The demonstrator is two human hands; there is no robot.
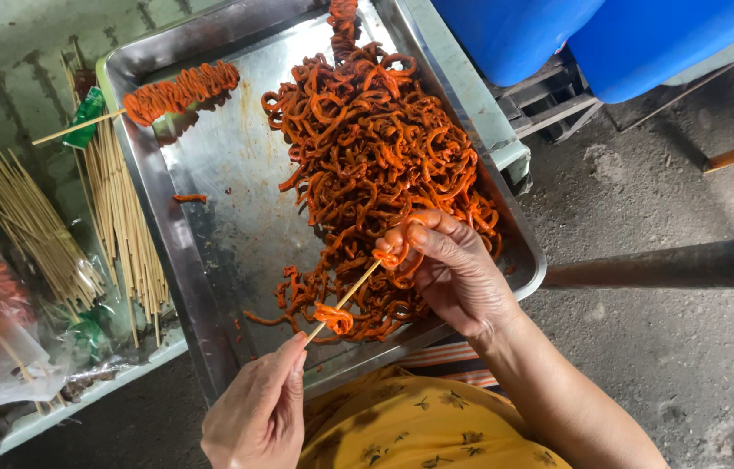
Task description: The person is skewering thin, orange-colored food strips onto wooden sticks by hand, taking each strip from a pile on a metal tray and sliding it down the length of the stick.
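Skewering step, mid-thread. Left hand [256, 415] pinches the butt of a skewer [345, 300], fingers closed on it; one orange strip [333, 318] already sits part way up the stick. Right hand [449, 271] clamps a curled strip at the skewer tip, fingertips pressed together on it, right over the near edge of the pile [367, 165].

Next move, as I judge it: push that strip down the stick toward the first, keeping the tip clear of the fingers.

The pile fills the right half of the tray [211, 287]; the left half is mostly bare metal, with a finished skewer [180, 91] by the far rim. The tray's near corner overhangs the surface, close to the body. Loose sticks [119, 217] lie left of the tray. Blue barrels [610, 35] far right, well apart.
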